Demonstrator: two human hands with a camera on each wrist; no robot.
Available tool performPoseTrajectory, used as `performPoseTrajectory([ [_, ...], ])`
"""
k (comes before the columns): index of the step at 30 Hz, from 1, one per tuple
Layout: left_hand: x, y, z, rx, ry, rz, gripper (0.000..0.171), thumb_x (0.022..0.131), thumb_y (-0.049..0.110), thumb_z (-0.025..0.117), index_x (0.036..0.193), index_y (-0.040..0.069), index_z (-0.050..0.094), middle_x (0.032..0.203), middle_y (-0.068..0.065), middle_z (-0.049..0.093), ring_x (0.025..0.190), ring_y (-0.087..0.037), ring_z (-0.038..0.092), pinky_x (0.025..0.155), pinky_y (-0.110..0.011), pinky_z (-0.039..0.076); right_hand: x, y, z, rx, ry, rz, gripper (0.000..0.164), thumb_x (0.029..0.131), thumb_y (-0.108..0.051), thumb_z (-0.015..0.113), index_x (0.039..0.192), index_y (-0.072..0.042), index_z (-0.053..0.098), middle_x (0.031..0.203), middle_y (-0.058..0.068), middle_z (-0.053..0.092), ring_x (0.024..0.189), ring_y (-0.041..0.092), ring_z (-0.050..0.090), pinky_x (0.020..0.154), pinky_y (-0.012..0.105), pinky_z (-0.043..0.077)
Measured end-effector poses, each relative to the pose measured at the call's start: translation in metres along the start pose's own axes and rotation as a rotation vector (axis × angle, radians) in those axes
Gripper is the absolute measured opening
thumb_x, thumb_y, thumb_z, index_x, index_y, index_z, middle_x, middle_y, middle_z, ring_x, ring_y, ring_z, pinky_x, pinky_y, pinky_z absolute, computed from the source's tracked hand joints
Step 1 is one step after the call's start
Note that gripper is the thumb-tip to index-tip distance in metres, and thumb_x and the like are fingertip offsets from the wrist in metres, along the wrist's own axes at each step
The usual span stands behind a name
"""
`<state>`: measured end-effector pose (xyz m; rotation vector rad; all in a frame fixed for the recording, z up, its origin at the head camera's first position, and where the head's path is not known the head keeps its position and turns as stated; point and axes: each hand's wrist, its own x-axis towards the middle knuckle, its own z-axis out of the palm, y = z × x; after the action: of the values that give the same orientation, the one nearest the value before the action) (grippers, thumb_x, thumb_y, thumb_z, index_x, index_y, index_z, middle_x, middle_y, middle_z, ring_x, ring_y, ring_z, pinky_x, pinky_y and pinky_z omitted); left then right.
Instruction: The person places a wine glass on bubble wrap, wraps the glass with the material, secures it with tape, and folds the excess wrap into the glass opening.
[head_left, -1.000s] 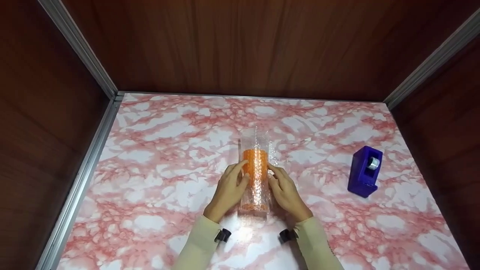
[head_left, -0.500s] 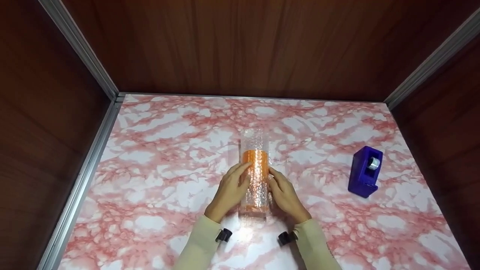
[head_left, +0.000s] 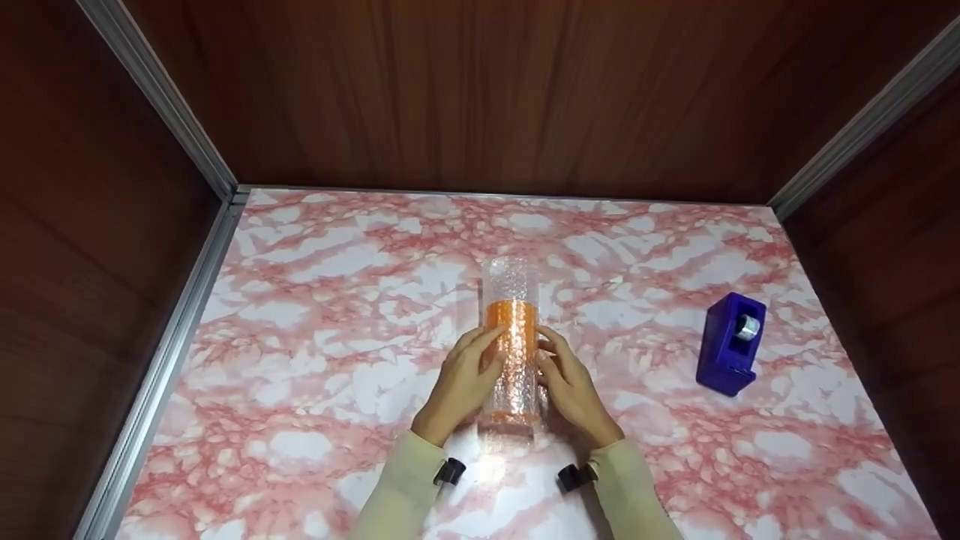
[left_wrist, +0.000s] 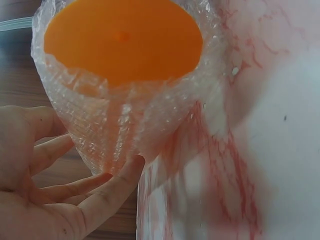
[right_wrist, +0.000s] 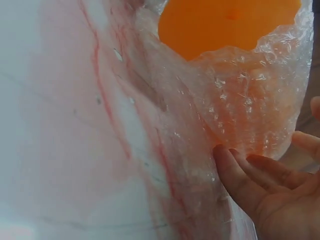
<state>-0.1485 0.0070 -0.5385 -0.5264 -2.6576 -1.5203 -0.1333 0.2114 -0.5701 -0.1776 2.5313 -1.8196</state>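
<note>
An orange cylinder lies wrapped in clear bubble wrap, pointing away from me in the middle of the head view. The wrap runs past both its ends. My left hand holds its left side, fingertips on top and thumb lower down the side. On the other side my right hand grips the wrap with bent fingers and thumb. In the left wrist view the cylinder's flat orange end shows inside the wrap, above the left fingers. The right wrist view shows the right fingers against the wrap.
A blue tape dispenser with a roll of clear tape stands to the right on the pink and white marbled table. Dark wood-grain panels with grey metal edging enclose the back and both sides.
My left fingertips have slid a little further over the top of the roll. The wrap's far end looks rounder, and its loose part at the right shows less. The tape dispenser has stayed put.
</note>
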Motion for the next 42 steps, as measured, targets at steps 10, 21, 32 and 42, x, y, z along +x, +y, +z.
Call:
performPoseTrajectory([
  [10,0.0016,-0.0050,0.0016,-0.039,0.048,0.050,0.043,0.103,0.015,0.055,0.146,0.010,0.053,0.135,-0.016,0.056,0.115,-0.028,0.058,0.100,-0.043,0.047,0.0004,-0.0016,-0.0022,-0.028,0.030,-0.055,0.040,0.109,-0.022,0.043,0.149,-0.025,0.047,0.130,0.014,0.062,0.102,0.025,0.067,0.079,0.036,0.058],
  [21,0.0019,-0.0067,0.0026,-0.034,-0.004,0.018,0.047,0.102,0.022,0.058,0.148,0.012,0.050,0.142,-0.016,0.054,0.128,-0.032,0.052,0.106,-0.045,0.043,-0.0006,0.0009,-0.0050,-0.139,0.099,-0.118,0.039,0.107,-0.012,0.048,0.145,-0.011,0.052,0.130,0.016,0.058,0.101,0.025,0.063,0.086,0.042,0.054],
  [32,0.0027,-0.0046,0.0014,-0.015,-0.039,-0.020,0.052,0.100,0.031,0.063,0.149,0.021,0.049,0.135,-0.014,0.058,0.120,-0.032,0.057,0.097,-0.050,0.048,-0.0011,-0.0021,-0.0059,-0.124,0.063,-0.087,0.044,0.107,-0.016,0.047,0.151,-0.011,0.043,0.136,0.014,0.058,0.100,0.022,0.067,0.079,0.039,0.057],
  [42,0.0025,-0.0051,-0.0001,-0.040,-0.013,-0.032,0.055,0.099,0.028,0.064,0.150,0.017,0.047,0.123,-0.015,0.061,0.103,-0.031,0.062,0.085,-0.046,0.053,-0.0014,-0.0023,-0.0049,-0.139,0.023,-0.109,0.042,0.107,-0.020,0.048,0.149,-0.027,0.046,0.138,0.011,0.058,0.103,0.022,0.067,0.082,0.044,0.056],
])
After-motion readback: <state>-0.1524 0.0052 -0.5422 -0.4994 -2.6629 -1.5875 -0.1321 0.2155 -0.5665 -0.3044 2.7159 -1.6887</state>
